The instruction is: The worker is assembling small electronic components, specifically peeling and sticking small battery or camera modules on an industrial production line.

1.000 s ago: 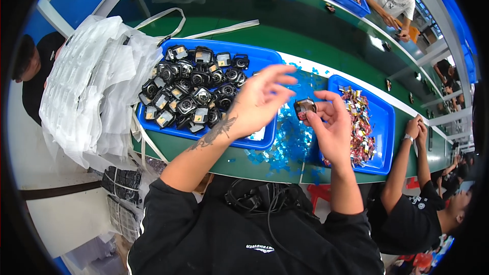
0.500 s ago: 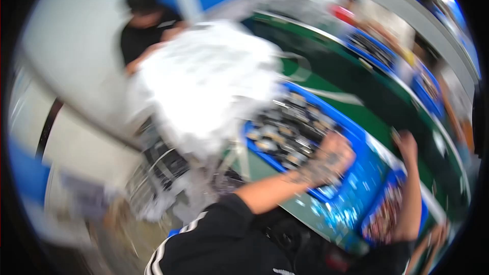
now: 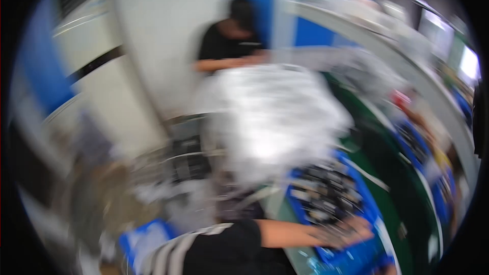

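Observation:
My left hand (image 3: pixel 351 231) is over the near end of a blue bin (image 3: pixel 364 183), at the end of my outstretched forearm. Motion smears its fingers, so what they hold, if anything, does not show. The bin is filled with small dark and silvery parts (image 3: pixel 326 193), too blurred to name. Shiny blue material (image 3: pixel 351 259) lies below my hand. My right hand cannot be made out; only a small skin-toned blur touches the bottom edge, right of the blue material.
A tall pile covered in white sheeting (image 3: pixel 285 117) stands beyond the bin. Behind it is a person in a black top (image 3: pixel 232 43). A dark green conveyor (image 3: pixel 402 198) runs along the right, with blue bins (image 3: pixel 412 140) past it. Clear plastic bags (image 3: pixel 188 198) lie at left.
The view has swung left, so the bin, pile and person appear farther right and lower. My left hand stays at the bin. My right hand, earlier above the conveyor edge, has dropped from clear sight.

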A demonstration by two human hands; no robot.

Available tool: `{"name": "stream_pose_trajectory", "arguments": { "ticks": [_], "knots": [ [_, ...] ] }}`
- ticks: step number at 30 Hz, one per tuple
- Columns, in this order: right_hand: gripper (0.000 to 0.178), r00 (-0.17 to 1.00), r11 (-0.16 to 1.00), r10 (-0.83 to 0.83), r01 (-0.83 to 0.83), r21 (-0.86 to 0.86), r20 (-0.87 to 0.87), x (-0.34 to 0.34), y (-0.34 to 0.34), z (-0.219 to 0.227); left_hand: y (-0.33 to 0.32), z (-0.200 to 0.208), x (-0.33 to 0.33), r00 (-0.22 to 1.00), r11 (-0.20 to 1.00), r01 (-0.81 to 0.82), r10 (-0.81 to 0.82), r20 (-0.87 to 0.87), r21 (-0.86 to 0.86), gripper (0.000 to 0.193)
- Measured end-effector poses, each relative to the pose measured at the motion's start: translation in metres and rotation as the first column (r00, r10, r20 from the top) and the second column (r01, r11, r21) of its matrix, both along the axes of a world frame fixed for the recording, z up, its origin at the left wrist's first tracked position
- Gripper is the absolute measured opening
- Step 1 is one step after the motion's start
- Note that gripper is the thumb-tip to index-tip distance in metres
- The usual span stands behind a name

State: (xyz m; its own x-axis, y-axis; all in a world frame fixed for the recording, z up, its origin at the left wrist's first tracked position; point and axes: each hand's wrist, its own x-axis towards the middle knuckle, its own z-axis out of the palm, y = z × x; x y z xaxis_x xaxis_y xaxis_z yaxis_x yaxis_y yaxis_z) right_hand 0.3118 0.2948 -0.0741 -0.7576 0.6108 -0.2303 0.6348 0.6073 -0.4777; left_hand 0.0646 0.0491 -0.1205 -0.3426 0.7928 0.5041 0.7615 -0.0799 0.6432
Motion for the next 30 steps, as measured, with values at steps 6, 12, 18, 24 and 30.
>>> {"name": "stream_pose_trajectory", "arguments": {
  "ticks": [6, 12, 18, 24, 30],
  "knots": [
    [0.015, 0.968, 0.890, 0.219, -0.250, 0.381, 0.125, -0.064, -0.080, 0.064, -0.054, 0.075, -0.037, 0.983, 0.985, -0.151, 0.140, -0.116, -0.086, 0.025],
    [0.012, 0.947, 0.861, 0.174, -0.012, 0.508, -0.272, -0.029, -0.063, 0.056, -0.004, 0.046, -0.057, 0.907, 0.989, 0.150, -0.140, 0.396, 0.006, 0.024],
    [0.016, 0.758, 0.929, -0.257, 0.365, 0.065, -0.599, 0.007, -0.078, 0.065, -0.015, 0.104, -0.013, 0.453, 0.967, 0.251, -0.147, 0.880, 0.032, 0.034],
    [0.017, 0.668, 0.901, -0.432, 0.354, -0.251, -0.606, 0.052, -0.092, 0.061, -0.001, 0.105, -0.002, 0.414, 0.936, 0.352, -0.160, 0.896, 0.004, 0.034],
    [0.012, 0.674, 0.879, -0.477, 0.354, -0.321, -0.564, 0.043, -0.085, 0.052, -0.014, 0.097, -0.017, 0.462, 0.942, 0.334, -0.149, 0.874, -0.016, 0.025]
  ]
}}
